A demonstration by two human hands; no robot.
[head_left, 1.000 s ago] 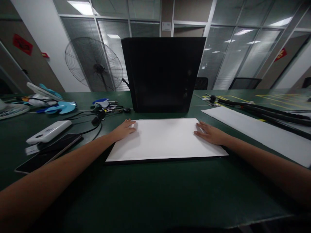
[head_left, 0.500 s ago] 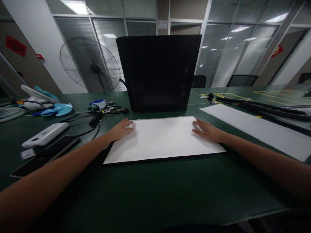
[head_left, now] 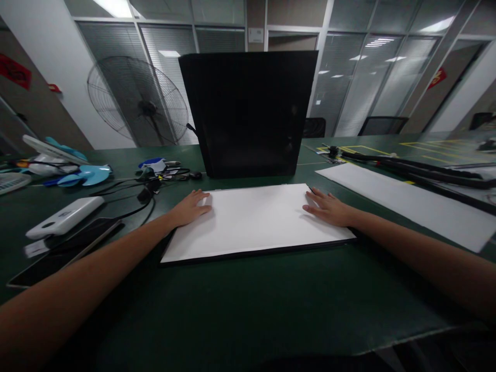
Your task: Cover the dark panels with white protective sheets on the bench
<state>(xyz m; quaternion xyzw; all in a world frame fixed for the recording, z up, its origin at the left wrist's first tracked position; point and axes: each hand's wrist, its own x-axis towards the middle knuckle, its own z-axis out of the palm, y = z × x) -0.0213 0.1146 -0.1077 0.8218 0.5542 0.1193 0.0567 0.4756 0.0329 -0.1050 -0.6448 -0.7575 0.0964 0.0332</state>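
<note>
A flat white panel with a thin black rim [head_left: 253, 219] lies on the green table [head_left: 248, 310] in front of me. My left hand [head_left: 189, 207] rests flat on its far left corner, fingers stretched out. On the far right corner lies my right hand [head_left: 327, 207], also flat with the fingers apart. Neither hand holds anything. Just behind the panel a tall black box-like stand [head_left: 248, 113] is upright.
At the left lie a white power bank [head_left: 64, 217], a dark phone [head_left: 64, 250], black cables [head_left: 143, 194] and a blue fan part [head_left: 83, 175]. A long white sheet [head_left: 406, 204] and black rods [head_left: 418, 168] lie at the right. A floor fan [head_left: 137, 103] stands behind.
Both hands keep their place on the panel's far corners. The view has shifted slightly, so everything sits a little further left and up in the picture.
</note>
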